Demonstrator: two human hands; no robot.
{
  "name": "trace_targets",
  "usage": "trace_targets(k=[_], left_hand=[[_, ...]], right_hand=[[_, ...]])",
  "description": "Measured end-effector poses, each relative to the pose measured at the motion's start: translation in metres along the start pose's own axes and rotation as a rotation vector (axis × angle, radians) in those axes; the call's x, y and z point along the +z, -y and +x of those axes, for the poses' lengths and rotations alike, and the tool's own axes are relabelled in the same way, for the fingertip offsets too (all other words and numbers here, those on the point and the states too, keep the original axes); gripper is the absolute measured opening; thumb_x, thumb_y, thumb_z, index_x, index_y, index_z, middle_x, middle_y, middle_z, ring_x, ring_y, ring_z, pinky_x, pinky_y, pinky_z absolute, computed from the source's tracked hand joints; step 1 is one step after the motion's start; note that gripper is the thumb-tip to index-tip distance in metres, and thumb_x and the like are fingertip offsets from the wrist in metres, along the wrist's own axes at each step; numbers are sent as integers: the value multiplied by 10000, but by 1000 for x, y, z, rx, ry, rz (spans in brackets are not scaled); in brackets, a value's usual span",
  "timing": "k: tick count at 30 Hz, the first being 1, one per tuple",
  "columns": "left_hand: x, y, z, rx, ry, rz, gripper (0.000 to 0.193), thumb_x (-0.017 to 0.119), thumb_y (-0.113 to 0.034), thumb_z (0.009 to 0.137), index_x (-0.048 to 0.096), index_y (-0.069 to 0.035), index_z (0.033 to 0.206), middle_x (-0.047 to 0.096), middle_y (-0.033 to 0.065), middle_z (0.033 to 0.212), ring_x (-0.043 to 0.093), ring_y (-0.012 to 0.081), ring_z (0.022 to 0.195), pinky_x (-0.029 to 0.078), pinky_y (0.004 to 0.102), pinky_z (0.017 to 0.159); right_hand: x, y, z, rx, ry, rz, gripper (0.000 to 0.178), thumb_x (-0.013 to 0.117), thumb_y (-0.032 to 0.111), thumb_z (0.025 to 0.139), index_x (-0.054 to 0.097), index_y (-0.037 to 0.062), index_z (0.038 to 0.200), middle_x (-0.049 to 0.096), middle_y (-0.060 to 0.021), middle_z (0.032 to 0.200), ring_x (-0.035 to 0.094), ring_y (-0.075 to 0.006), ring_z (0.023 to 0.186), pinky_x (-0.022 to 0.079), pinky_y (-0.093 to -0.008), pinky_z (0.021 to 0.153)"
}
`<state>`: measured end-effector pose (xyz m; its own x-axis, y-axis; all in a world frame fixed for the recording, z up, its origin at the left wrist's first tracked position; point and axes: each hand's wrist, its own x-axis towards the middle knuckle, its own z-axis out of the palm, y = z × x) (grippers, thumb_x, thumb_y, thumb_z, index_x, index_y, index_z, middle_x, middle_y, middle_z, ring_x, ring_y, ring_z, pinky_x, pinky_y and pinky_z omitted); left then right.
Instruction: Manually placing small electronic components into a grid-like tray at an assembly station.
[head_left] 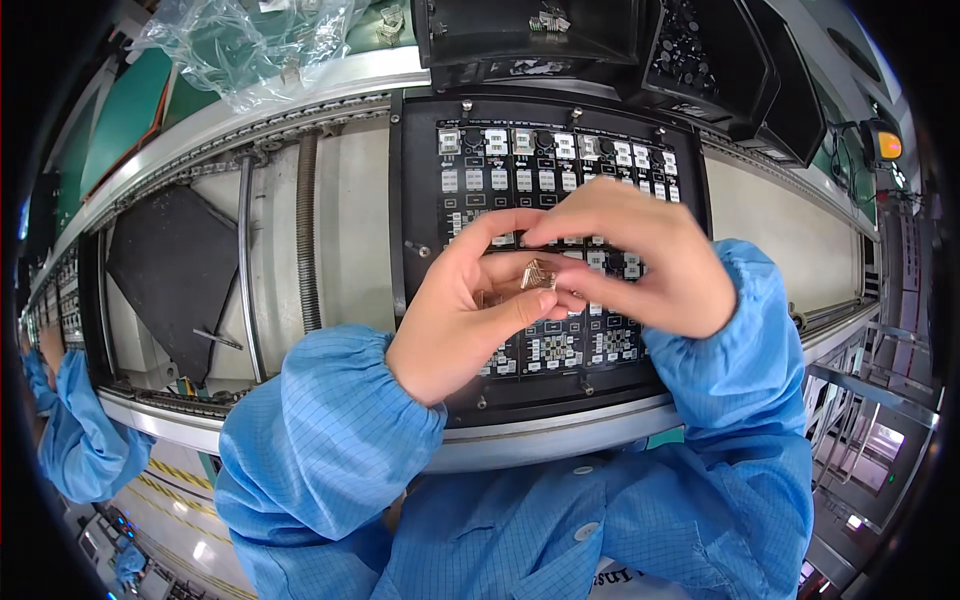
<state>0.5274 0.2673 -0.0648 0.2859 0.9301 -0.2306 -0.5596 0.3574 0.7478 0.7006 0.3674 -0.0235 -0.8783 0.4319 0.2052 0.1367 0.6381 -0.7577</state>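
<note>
My left hand [450,325] is cupped around a small bunch of shiny metal pin pieces [538,274], its thumb pressed along their near side. From the right, my right hand [655,262] reaches in with bent fingers; its fingertips meet the bunch and the fingers of my left hand. Whether a single piece sits between the right fingertips is hidden. Both hands are above a panel of black circuit boards [492,181] with rows of white and silver components. The panel lies in a black frame [423,215], and the hands cover its middle.
Behind the frame stand a black bin [590,38] with a few metal pieces and another bin holding small black parts [684,55]. Clear plastic bags [250,45] lie back left. A metal conveyor rail [560,428] runs in front. At far left shows another person's blue sleeve [85,440].
</note>
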Motion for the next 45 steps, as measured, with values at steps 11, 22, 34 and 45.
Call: trace_targets(k=[11, 22, 34, 45], left_hand=[[4, 5, 2, 50, -39, -26, 419, 583, -74, 899, 420, 36, 1269, 606, 170, 1115, 608, 212, 1020, 506, 324, 899], [-1, -1, 2, -16, -34, 51, 299, 568, -157, 924, 562, 43, 1147, 652, 139, 1008, 648, 202, 855, 532, 296, 772], [-1, -3, 1, -99, -58, 43, 286, 536, -174, 937, 574, 18, 1146, 645, 127, 949, 634, 180, 798, 514, 276, 718], [-3, -10, 2, -9, -181, 38, 317, 500, -209, 951, 562, 24, 1157, 637, 104, 924, 610, 146, 784, 475, 251, 696]], right_hand=[[14, 9, -5, 96, -108, 81, 279, 632, -74, 718, 625, -8, 989, 622, -118, 888, 602, -244, 785, 495, -330, 723], [12, 7, -3, -107, -184, -199, 235, 669, -7, 736, 619, -10, 966, 606, -126, 900, 595, -246, 822, 495, -322, 728], [-14, 0, -2, 167, 61, 181, 196, 620, -65, 773, 646, -11, 960, 615, -103, 885, 590, -156, 792, 466, -248, 629], [-22, -20, -6, 473, -14, 772, 141, 568, -12, 859, 602, -32, 994, 578, -114, 1039, 616, -177, 882, 509, -278, 765]])
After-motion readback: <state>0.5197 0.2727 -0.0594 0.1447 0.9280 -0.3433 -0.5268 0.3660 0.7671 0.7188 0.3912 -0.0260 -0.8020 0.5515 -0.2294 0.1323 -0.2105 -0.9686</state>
